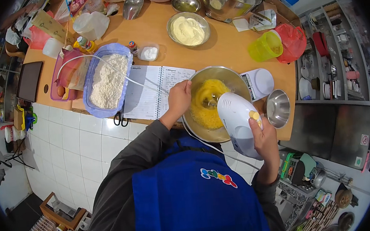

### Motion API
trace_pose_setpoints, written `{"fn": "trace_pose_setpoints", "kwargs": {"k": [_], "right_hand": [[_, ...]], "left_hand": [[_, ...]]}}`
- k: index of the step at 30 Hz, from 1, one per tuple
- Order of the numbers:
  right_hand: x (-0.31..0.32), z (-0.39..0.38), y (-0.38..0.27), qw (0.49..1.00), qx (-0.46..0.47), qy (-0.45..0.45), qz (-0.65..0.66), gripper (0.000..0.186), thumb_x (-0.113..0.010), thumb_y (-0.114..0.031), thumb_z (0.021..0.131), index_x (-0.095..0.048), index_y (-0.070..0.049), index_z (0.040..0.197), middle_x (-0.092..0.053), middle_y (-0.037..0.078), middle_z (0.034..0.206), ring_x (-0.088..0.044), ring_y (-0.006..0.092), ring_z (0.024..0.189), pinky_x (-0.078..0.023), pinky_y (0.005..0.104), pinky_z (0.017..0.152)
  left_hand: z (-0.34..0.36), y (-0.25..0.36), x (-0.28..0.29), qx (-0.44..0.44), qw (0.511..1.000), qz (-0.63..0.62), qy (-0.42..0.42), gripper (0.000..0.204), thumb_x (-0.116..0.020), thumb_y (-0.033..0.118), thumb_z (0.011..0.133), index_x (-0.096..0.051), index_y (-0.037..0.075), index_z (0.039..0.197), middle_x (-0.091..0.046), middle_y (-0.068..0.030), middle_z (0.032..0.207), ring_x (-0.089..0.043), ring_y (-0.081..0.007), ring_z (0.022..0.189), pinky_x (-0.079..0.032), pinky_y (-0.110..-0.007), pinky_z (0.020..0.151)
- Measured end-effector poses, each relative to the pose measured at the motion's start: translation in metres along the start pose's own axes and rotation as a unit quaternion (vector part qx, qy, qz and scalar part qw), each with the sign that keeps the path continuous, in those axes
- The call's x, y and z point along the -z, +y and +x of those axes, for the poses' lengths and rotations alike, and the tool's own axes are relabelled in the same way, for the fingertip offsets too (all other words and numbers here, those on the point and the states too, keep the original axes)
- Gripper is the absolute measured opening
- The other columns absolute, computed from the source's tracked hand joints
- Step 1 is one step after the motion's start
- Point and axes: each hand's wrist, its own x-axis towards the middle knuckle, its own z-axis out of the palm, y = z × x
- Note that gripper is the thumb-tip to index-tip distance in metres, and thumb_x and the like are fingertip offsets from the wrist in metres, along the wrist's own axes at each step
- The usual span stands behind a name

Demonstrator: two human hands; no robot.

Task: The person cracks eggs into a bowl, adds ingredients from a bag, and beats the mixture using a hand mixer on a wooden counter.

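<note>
In my right hand (pixel 264 140) is a white hand mixer (pixel 236 113), gripped by its handle with the thumb near a yellow control on top. The mixer's metal beaters (pixel 211 101) dip into a frothy yellow mixture (pixel 202 117). That mixture lies in a steel mixing bowl (pixel 233 78) at the table's near edge. My left hand (pixel 179 99) is closed on the bowl's left rim, its thumb up. A white cord crosses the notebook and passes below the bowl.
Left of the bowl lie an open spiral notebook (pixel 145 92), scissors (pixel 121 119) and a purple tub (pixel 89 97) of flour. A white scale (pixel 261 82) and small steel bowl (pixel 278 108) stand right. Farther back are a bowl of pale yellow cream (pixel 188 30) and a yellow-green jug (pixel 261 48).
</note>
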Motion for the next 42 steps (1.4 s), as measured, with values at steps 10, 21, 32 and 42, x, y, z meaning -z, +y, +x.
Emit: {"fn": "trace_pose_setpoints", "kwargs": {"k": [10,21,32,42], "right_hand": [[-0.002,0.003,-0.002,1.0,0.013,0.014,-0.003,0.036,-0.054,-0.029,0.09,-0.057,0.007,0.093,-0.06,0.024,0.075,-0.06,0.0334,0.068,-0.044,0.0383,0.063],[-0.009,0.015,-0.014,0.999,-0.033,-0.009,-0.032,0.037,-0.055,-0.031,0.089,-0.058,0.005,0.092,-0.06,0.023,0.075,-0.059,0.0344,0.069,-0.045,0.0384,0.064],[-0.007,0.005,-0.012,0.998,0.033,-0.048,-0.012,0.035,-0.057,-0.029,0.087,-0.057,0.006,0.091,-0.06,0.024,0.076,-0.059,0.0357,0.069,-0.044,0.0401,0.065],[0.006,-0.012,-0.018,0.993,-0.061,-0.089,-0.043,0.039,-0.057,-0.033,0.086,-0.055,0.006,0.095,-0.06,0.026,0.08,-0.061,0.0381,0.075,-0.046,0.0408,0.068]], "left_hand": [[0.001,0.0,0.0,-0.004,1.0,-0.009,0.0,0.025,-0.048,0.023,0.092,-0.061,0.003,0.082,-0.059,-0.0218,0.075,-0.057,-0.041,0.068,-0.044,-0.047,0.058],[0.001,-0.003,0.0,-0.011,1.0,-0.009,0.006,0.026,-0.048,0.022,0.092,-0.06,0.002,0.08,-0.059,-0.0216,0.072,-0.057,-0.0406,0.068,-0.044,-0.046,0.058],[0.0,-0.001,0.002,-0.001,1.0,-0.012,-0.006,0.025,-0.049,0.021,0.091,-0.059,0.001,0.08,-0.059,-0.0216,0.073,-0.056,-0.041,0.068,-0.043,-0.047,0.058],[0.0,0.002,0.003,0.027,1.0,-0.004,-0.012,0.026,-0.048,0.023,0.091,-0.059,0.003,0.079,-0.059,-0.0206,0.073,-0.057,-0.0404,0.068,-0.044,-0.046,0.058]]}}
